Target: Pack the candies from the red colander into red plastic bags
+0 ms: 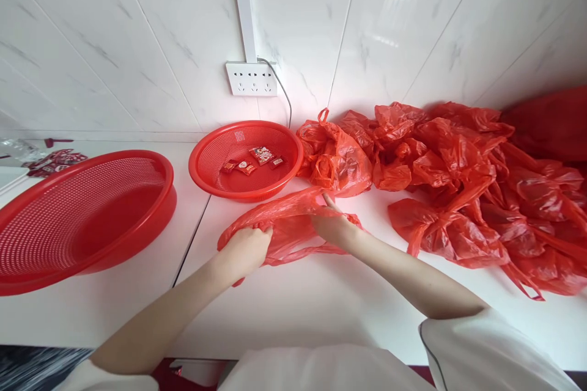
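Observation:
A thin red plastic bag (pixel 293 229) is spread between my two hands above the white counter, its mouth towards me. My left hand (pixel 250 247) is closed on the bag's left side, with the fingertips partly covered by the film. On the other side my right hand (pixel 337 226) grips the bag near its right edge, one finger showing above the rim and the others hidden in the folds. Just behind the bag sits a round red plastic basket (pixel 247 194) with several small printed packets (pixel 262 156) in it.
A larger red basket (pixel 167 195) stands at the left, with dark red packets (pixel 55 162) behind it. Several filled red bags (pixel 440 159) are heaped along the right. A socket panel (pixel 252 79) with a grey cable is on the tiled wall.

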Motion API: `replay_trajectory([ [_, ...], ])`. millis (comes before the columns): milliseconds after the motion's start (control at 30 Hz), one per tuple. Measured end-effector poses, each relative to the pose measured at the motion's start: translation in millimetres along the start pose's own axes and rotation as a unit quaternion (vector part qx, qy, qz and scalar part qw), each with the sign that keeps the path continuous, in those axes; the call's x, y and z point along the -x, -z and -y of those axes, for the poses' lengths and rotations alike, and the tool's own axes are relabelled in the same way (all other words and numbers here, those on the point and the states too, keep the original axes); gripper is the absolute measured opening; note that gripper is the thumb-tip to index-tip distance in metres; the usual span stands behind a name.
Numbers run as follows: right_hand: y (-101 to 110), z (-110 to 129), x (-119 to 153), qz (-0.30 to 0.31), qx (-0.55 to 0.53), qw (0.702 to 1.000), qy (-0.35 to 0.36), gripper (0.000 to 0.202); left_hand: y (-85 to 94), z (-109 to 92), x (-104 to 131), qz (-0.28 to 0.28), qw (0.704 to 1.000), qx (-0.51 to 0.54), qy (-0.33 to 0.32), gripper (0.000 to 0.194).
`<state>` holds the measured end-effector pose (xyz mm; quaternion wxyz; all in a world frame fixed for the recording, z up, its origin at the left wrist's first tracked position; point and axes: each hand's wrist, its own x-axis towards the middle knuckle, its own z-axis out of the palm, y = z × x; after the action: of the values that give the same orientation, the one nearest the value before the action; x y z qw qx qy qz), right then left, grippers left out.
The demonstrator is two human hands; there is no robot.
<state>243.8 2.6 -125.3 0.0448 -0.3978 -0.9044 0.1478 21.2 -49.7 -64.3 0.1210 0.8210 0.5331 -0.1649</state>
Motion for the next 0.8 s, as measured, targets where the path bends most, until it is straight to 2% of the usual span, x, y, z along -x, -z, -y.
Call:
replay_trajectory([
  [67,12,-7,6,0.027,-0.058,0.998,0.016,0.027,12.8,7,11,0.045,0.998,0.04,0.011,0.032],
  [133,30,-6,12,0.067,-0.081,0.993,0.047,0.022,20.3,13,19,0.061,0.996,0.067,0.015,0.029],
  [233,55,8,17,0.129,-0.092,0.977,0.145,0.017,23.3,18,21,0.082,0.992,0.097,0.006,0.025],
  [300,62,21,18,0.109,-0.071,0.969,0.209,0.021,22.0,18,19,0.087,0.991,0.103,-0.002,0.025],
  [400,52,31,15,0.032,0.032,0.968,0.248,0.027,15.1,13,13,0.032,0.997,0.066,-0.036,0.019],
  [500,31,20,11,0.001,0.122,0.971,0.206,0.026,1.5,12,3,-0.03,0.998,0.02,-0.044,0.03],
  [567,21,4,8,0.018,0.142,0.981,0.128,0.02,-8.8,18,-3,-0.028,0.999,0.005,-0.038,0.034],
  [633,15,-11,6,0.051,0.146,0.985,0.073,0.017,-16.9,26,-9,-0.024,0.999,-0.006,-0.034,0.023],
  [667,14,-16,5,0.061,0.147,0.985,0.063,0.016,-19.4,30,-11,-0.03,0.999,-0.011,-0.028,0.016],
  [767,13,-22,3,0.066,0.137,0.985,0.081,0.018,-20.6,35,-13,-0.066,0.998,-0.016,-0.017,0.037],
  [800,13,-20,3,0.062,0.132,0.985,0.097,0.02,-19.6,34,-13,-0.079,0.996,-0.011,-0.028,0.036],
])
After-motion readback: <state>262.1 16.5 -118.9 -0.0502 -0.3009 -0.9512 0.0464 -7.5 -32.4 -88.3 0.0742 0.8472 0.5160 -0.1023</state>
